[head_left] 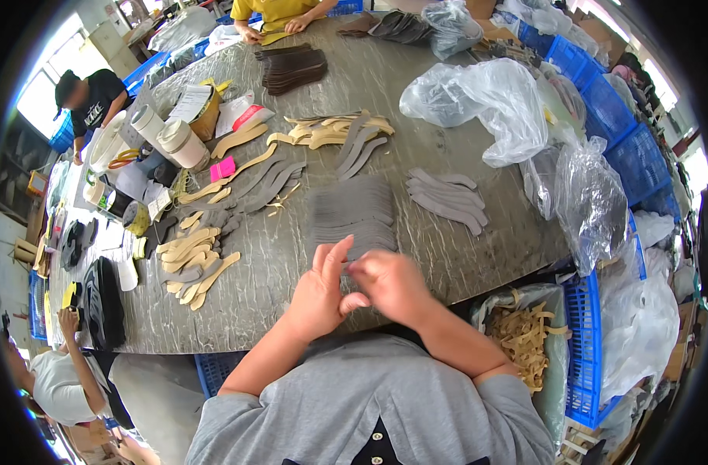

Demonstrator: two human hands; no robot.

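Grey streaked worktop (272, 310). Just nearside of grey strip stack (354, 205): left hand (319, 294), grip partly open, thumb apart from fingers; right hand (392, 287), fingers curled in, blurred, cannot tell whether holding anything. Stack lies flat on worktop. Left of stack, tan strips (195, 244); right of it, loose grey strips (445, 198). Beyond stack, more tan pieces (323, 138), then dark brown bundle (294, 68); farthest from stack, person in yellow (272, 9).

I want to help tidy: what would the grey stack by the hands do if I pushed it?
The grey stack would probably slide and fan apart: it shows many thin layers, with no visible band around them. It likely won't roll, being broad, not round.
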